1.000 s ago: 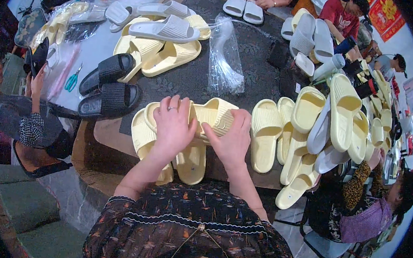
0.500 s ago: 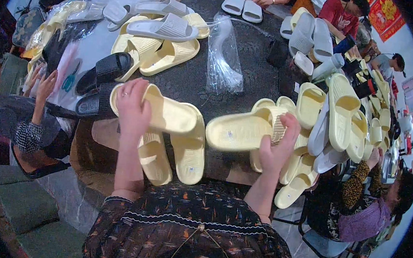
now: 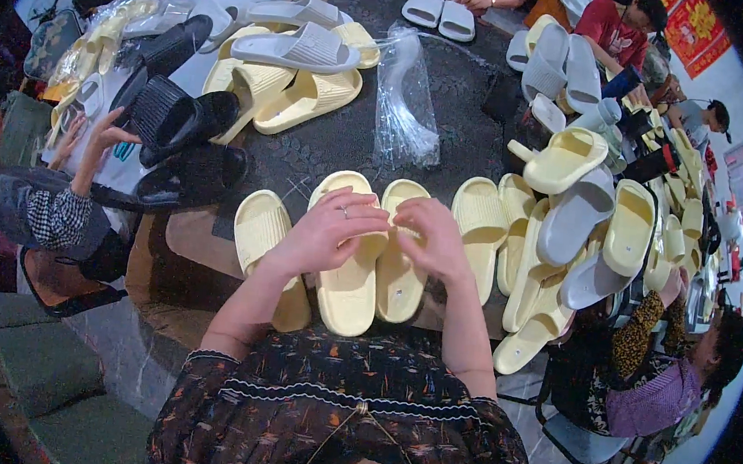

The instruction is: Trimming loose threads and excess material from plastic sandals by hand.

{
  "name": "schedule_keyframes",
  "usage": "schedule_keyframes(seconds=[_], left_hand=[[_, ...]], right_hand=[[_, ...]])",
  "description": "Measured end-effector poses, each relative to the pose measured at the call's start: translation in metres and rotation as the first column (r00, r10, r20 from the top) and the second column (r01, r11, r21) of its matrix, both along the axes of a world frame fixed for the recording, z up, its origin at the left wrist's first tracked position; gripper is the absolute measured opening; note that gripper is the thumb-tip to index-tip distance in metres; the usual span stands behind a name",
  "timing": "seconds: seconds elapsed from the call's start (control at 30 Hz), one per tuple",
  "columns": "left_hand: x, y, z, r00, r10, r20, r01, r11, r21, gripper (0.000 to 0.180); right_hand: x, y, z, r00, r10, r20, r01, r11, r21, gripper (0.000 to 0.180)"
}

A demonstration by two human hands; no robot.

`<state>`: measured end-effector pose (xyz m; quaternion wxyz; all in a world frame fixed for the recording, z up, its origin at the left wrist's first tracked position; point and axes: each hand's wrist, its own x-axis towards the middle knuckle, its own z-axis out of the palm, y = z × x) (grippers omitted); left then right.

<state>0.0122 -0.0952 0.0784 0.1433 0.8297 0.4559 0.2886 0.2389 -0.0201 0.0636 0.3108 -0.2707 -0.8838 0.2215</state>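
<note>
Side by side at the near table edge lie two pale yellow slide slippers, the left slipper (image 3: 347,291) and the right slipper (image 3: 399,293), toe straps away from me. Over the left one's strap reaches my left hand (image 3: 330,229), ringed, its fingers stretched out to the right. My right hand (image 3: 428,236) bends over the right one's strap, fingers apart and pointing left. The hands nearly meet and partly hide both straps. Another yellow slipper (image 3: 260,223) sits partly behind my left forearm. To the right of my right hand is one more yellow slipper (image 3: 479,219).
Yellow and grey slippers pile up at the right (image 3: 578,215). Grey slippers (image 3: 303,50) lie on yellow ones at the back left. A co-worker's hand (image 3: 104,137) is beside black slippers (image 3: 167,116). Clear plastic bags (image 3: 406,104) lie mid-table. Other people sit around.
My hands have come together at the middle. The slippers they held apart are down among the yellow ones before me. At the left, more black slippers have appeared by the co-worker's hand.
</note>
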Motion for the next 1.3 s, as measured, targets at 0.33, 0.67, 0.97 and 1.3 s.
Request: schedule_keyframes(seconds=[0.33,0.67,0.97,1.3], left_hand=[[-0.007,0.018,-0.020,0.943,-0.013,0.333,0.053,0.993,-0.109,0.043],[-0.005,0.011,-0.024,0.956,0.039,0.290,-0.020,0.997,-0.068,0.043],[-0.001,0.003,-0.012,0.989,0.117,0.091,-0.124,0.989,0.076,0.046],[0.001,-0.001,-0.002,0.946,0.321,-0.053,-0.324,0.942,-0.084,0.067]], right_hand=[[-0.066,0.090,-0.035,0.949,-0.130,0.288,0.092,0.986,0.141,0.013],[-0.063,0.089,-0.021,0.912,-0.096,0.398,0.069,0.994,0.081,0.011],[0.014,-0.001,0.069,0.713,-0.167,-0.681,-0.146,0.914,-0.377,0.010],[0.086,-0.043,0.133,0.012,0.655,-0.756,-0.956,0.228,0.182,0.016]])
